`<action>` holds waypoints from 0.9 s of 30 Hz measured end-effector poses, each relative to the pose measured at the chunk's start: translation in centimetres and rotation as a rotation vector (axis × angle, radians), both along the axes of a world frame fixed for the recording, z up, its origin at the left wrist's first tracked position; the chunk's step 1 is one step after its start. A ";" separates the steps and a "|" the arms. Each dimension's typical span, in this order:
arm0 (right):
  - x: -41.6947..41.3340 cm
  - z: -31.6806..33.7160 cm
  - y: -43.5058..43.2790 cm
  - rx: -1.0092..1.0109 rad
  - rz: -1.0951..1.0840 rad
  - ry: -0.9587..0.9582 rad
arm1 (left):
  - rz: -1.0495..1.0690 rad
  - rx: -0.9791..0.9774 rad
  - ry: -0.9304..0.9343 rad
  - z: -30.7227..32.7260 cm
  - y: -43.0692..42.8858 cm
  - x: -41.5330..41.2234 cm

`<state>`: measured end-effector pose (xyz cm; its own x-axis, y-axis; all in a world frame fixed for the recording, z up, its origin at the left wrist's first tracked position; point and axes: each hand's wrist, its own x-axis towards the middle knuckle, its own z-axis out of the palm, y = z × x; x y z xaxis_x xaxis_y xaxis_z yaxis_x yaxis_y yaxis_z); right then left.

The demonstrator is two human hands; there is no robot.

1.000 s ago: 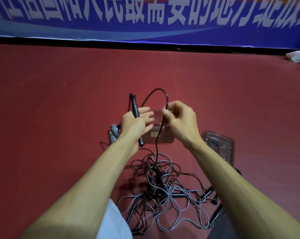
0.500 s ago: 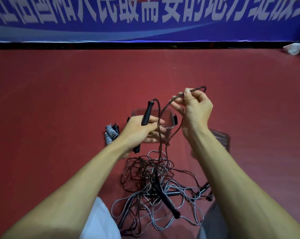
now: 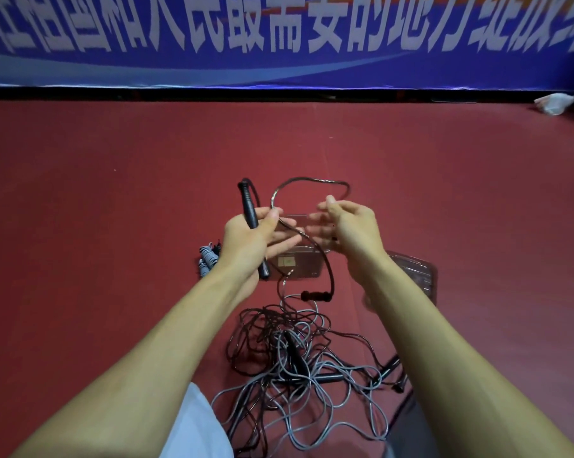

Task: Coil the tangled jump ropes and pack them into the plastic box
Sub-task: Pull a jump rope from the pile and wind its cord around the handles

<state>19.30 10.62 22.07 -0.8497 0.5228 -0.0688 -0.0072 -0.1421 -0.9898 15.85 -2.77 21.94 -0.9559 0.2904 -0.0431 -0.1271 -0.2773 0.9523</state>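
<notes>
The left hand (image 3: 252, 236) is raised over the red floor (image 3: 113, 200), its fingers and thumb curled tight round a black handle (image 3: 248, 211) of a jump rope; the handle stands nearly upright, its top tilted a little to the left and its lower end sticking out under the palm. From this hand a dark cord (image 3: 312, 180) rises, arcs over to the right and comes down at the right hand (image 3: 353, 231), which is held level with the left and a short way apart from it. The right hand's fingers (image 3: 315, 226) point left, fairly straight and spread, but they are blurred, so I cannot tell whether the thumb pinches the cord or only touches it. A second strand leaves the left hand, sweeps down past the right wrist and ends in another black handle (image 3: 315, 295), lying crosswise in front of the plastic box (image 3: 298, 269). The box is clear, sits on the floor beyond and below the hands, partly hidden by them, and shows small labels on its near wall. Its clear lid (image 3: 417, 272) lies just to the right, half covered by the right forearm. Just left of the box lies a coiled bundle (image 3: 208, 259) of grey and dark rope. Nearer the person, between the forearms, the tangled ropes (image 3: 295, 365) are heaped on the floor, grey and dark cords looped through each other with black handles among them. A blue banner (image 3: 279, 64) with white characters runs along the far edge
</notes>
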 end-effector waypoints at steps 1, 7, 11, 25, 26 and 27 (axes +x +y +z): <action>0.1 0.0 -0.4 0.086 0.069 -0.046 | 0.042 0.073 -0.041 0.2 -0.2 -0.2; -0.2 -0.7 -1.6 0.358 0.397 -0.128 | 0.249 0.317 -0.163 0.7 -1.9 -1.7; -0.4 -0.7 -2.0 0.788 0.333 -0.087 | 0.299 0.341 -0.161 0.7 -2.7 -2.0; -0.5 -0.4 -0.9 0.352 0.032 -0.049 | 0.048 -0.269 0.135 -1.3 -1.8 -1.6; -0.4 -0.1 -0.7 0.238 0.014 -0.022 | -0.019 -0.397 0.227 -1.6 -1.8 -1.5; -0.3 0.2 -0.5 0.137 0.004 0.004 | -0.091 -0.512 0.321 -1.8 -1.8 -1.3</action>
<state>19.02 10.09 22.31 -0.8517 0.5239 0.0063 -0.0107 -0.0054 -0.9999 14.54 -4.59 20.09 -0.9167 0.3898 0.0878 0.1869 0.2241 0.9565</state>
